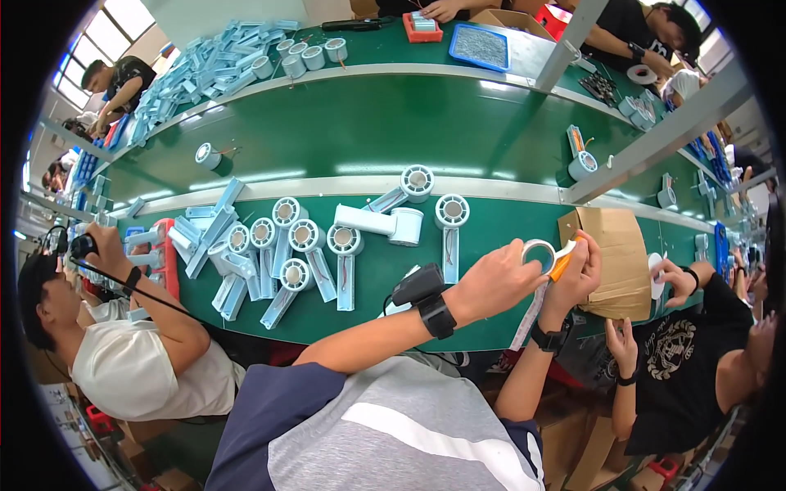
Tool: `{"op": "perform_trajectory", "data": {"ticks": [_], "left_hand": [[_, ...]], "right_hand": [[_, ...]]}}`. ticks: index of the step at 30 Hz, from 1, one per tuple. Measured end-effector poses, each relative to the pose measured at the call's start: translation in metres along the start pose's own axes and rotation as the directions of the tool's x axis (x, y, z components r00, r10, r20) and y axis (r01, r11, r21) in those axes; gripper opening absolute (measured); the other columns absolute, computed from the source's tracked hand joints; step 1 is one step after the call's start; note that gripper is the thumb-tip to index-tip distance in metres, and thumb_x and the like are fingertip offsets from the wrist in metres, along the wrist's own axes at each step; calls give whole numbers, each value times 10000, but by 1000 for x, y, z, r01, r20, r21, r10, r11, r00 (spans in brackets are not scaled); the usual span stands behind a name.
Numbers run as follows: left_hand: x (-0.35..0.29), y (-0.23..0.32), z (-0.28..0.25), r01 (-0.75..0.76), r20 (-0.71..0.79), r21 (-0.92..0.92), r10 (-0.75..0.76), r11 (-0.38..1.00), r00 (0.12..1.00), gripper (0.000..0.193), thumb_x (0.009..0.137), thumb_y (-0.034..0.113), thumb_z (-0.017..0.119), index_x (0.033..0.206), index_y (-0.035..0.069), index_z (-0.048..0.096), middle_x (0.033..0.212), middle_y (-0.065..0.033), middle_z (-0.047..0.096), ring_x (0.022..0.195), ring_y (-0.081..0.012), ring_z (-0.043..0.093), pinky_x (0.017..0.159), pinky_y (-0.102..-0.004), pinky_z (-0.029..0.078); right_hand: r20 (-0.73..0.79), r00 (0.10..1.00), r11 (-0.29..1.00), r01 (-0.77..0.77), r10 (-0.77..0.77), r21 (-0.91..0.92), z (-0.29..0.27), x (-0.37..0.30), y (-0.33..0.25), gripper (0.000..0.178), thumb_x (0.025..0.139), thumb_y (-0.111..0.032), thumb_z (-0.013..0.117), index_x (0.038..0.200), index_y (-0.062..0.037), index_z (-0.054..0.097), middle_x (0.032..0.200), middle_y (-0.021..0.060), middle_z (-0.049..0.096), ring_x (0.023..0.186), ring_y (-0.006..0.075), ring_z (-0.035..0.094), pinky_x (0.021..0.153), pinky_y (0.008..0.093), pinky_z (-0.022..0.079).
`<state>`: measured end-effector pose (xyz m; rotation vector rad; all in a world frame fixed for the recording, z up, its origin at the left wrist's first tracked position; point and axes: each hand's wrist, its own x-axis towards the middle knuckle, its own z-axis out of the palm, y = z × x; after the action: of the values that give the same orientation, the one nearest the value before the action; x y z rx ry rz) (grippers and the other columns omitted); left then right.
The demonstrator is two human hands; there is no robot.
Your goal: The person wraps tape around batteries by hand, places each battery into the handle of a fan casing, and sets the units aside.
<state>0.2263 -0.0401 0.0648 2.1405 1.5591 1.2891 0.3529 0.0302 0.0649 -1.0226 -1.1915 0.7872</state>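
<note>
Above the bench's near edge, my two hands are raised close together. My left hand [491,282] has its fingers closed on a whitish ring-shaped roll [526,246], which looks like a roll of tape. My right hand [579,278] pinches an orange piece [562,265] with a pale end, right beside the roll; its exact kind I cannot make out. A narrow whitish strip [528,321] hangs down between my wrists. Left of my hands lie several light-blue handheld fan bodies [343,240] with round heads and open handles, and one fan with a closed handle [366,219].
A brown cardboard box [614,262] stands right of my hands, with a co-worker's hands beside it. Another co-worker sits at the left by a red bin [169,258]. Beyond a metal rail runs a green belt [344,123]; light-blue parts [205,69] are heaped behind it.
</note>
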Motion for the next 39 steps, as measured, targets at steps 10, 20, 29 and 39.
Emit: {"op": "perform_trajectory", "data": {"ticks": [10, 20, 29, 39], "left_hand": [[-29, -3, -33, 209, -11, -59, -210, 976, 978, 256, 856, 220, 726, 771, 33, 573, 798, -159, 505, 713, -312, 549, 620, -409, 466], [-60, -9, -23, -90, 333, 25, 76, 996, 940, 233, 776, 300, 782, 774, 112, 646, 974, -88, 578, 904, -267, 529, 790, -406, 385], [-50, -36, -35, -119, 224, 145, 85, 982, 971, 143, 737, 148, 748, 868, 156, 691, 1203, -48, 607, 1178, -299, 513, 952, -453, 367], [-22, -67, -69, -201, 414, 154, 121, 967, 902, 192, 742, 24, 678, 908, 119, 667, 1086, -55, 603, 1073, -254, 534, 873, -382, 408]], "right_hand": [[149, 988, 998, -42, 49, -51, 29, -14, -5, 192, 1005, -132, 557, 1030, 10, 685, 937, 20, 667, 769, 45, 560, 665, 204, 434], [313, 945, 962, 168, -94, -217, -21, 40, -52, 256, 1048, -183, 504, 1233, -27, 588, 1090, 60, 644, 768, 105, 584, 649, 225, 492], [185, 904, 846, -427, 386, 320, -38, -25, 3, 344, 1079, -299, 444, 1234, -24, 579, 873, 35, 598, 673, 79, 534, 578, 209, 425], [265, 840, 792, -538, 474, 289, -62, -35, 22, 356, 1086, -303, 418, 1204, -26, 608, 796, 30, 578, 642, 80, 540, 578, 216, 439]]}}
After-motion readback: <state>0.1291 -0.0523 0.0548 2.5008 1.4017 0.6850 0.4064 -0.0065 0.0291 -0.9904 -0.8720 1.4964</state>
